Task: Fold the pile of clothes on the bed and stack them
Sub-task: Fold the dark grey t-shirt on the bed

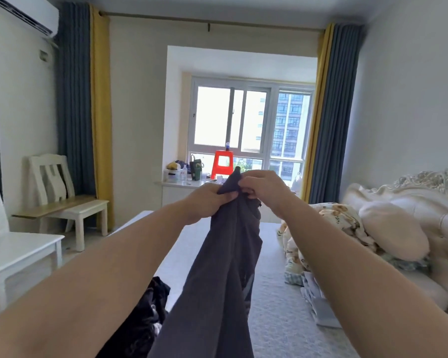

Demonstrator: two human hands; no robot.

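Observation:
A dark grey garment (217, 267) hangs in a long bunch from both my hands, held up at arm's length over the bed (277, 313). My left hand (207, 200) grips its top edge from the left. My right hand (261, 188) pinches the same edge right beside it, the two hands almost touching. A heap of dark clothes (145, 319) lies on the bed at the lower left, partly hidden behind my left forearm. Light folded pieces (318, 298) lie on the bed at the right, by my right forearm.
A flowered quilt (329, 223) and a pillow (391, 228) are bunched against the padded headboard (424, 202) at the right. White chairs (62, 192) stand along the left wall. A window ledge with a red stool (223, 164) and clutter is straight ahead.

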